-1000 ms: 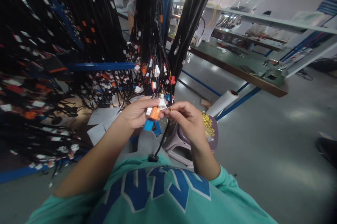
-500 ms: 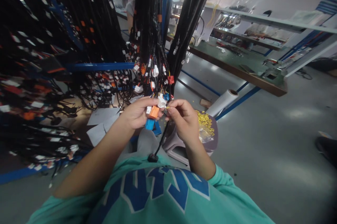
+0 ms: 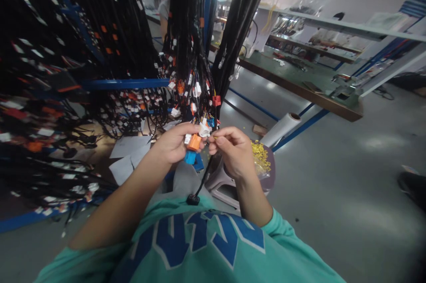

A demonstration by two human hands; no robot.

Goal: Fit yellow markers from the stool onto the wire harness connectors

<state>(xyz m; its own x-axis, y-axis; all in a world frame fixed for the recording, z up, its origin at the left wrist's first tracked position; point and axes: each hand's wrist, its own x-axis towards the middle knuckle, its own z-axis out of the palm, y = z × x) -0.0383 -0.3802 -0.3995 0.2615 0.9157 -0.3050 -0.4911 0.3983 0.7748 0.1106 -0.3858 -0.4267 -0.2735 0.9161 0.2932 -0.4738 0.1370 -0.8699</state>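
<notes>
White connector [image 3: 204, 130] above grey floor [image 3: 319, 172]

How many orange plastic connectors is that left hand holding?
1: a boxy orange plastic connector in the left hand, between a white plastic connector and a blue plastic connector. The hand may hide others.

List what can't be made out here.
All in the head view:
Yellow piece at the right hand: exact shape too small, partly covered by that hand.
White connector: partly behind the left hand.
Far-left connectors: details blurred.
Dark object, right: cut off by the picture's edge.
</notes>
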